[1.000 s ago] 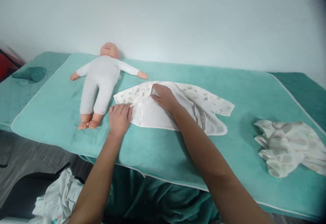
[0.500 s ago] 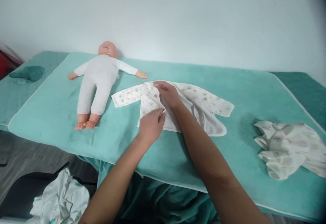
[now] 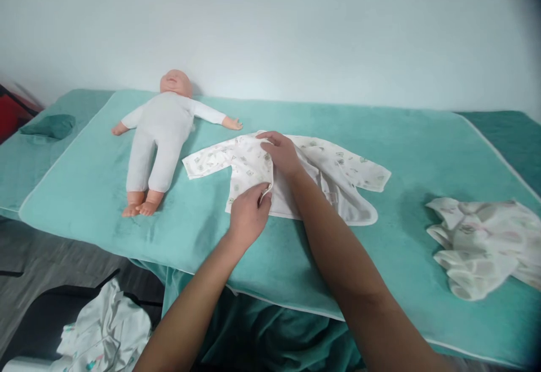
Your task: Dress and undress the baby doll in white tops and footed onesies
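Observation:
A white printed baby garment (image 3: 338,177) lies spread on a teal towel-covered table (image 3: 262,248). My left hand (image 3: 249,214) pinches the edge of the garment's left front flap, folded over the middle. My right hand (image 3: 281,155) rests on the upper part of the same flap near the neckline, fingers bent and pressing the cloth. A baby doll (image 3: 163,132) in a white suit lies on its back to the left of the garment, arms out, one hand close to the garment's sleeve.
A crumpled pale printed garment (image 3: 482,248) lies at the table's right. A dark green cloth (image 3: 48,125) sits at the far left. Below the front edge, white clothes (image 3: 105,335) rest on a dark seat. A white wall runs behind.
My left hand has carried the garment's left flap from the left side over to the middle, closing the front. My right hand has shifted slightly up onto the folded flap.

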The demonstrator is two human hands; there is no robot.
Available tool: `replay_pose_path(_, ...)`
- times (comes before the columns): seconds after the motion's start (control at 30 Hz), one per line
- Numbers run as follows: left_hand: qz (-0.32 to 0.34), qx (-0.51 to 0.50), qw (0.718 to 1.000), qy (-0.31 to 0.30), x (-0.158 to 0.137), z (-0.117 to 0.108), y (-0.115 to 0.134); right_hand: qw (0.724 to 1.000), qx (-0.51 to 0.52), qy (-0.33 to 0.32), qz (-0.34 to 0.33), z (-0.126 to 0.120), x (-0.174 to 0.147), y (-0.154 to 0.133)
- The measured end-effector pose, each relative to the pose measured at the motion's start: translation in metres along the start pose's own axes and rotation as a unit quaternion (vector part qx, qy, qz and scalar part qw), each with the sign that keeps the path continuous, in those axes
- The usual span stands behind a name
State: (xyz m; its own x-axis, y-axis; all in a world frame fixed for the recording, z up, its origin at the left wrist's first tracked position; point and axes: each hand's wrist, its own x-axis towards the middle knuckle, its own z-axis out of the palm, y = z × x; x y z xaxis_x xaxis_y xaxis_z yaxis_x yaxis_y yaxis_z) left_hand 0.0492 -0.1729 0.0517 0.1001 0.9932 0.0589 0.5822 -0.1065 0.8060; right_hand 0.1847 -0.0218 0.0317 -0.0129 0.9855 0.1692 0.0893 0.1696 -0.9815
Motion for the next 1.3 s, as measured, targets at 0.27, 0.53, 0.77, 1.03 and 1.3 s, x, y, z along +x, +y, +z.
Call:
replay_pose_path(0.27, -0.089, -0.209, 0.973, 0.027, 0.004, -0.015, 0.008, 0.986, 0.130, 0.029, 0.098, -0.004, -0.002, -0.008)
replay_pose_path(0.53, -0.137, -0.177, 0.947, 0.232, 0.011, -0.077, -0.052, 0.968, 0.083, -0.236, -0.017, 0.007, -0.014, -0.021)
replay_pose_path(0.77, 0.083, 0.214, 0.937, 0.262, -0.007, -0.061, -0.069, 0.989, -0.006, -0.131, -0.071, 0.013, -0.008, -0.005)
replay_pose_path(1.03, 0.185, 0.267, 0.941, 0.092, -0.005, -0.029, -0.043, 0.934, -0.324, -0.077, -0.128, 0.003, -0.002, 0.012)
replay_pose_path(1.3, 0.134, 0.243, 0.959, 0.060, 0.063, -0.035, -0.013, 0.911, -0.383, -0.092, -0.121, 0.007, -0.003, 0.013)
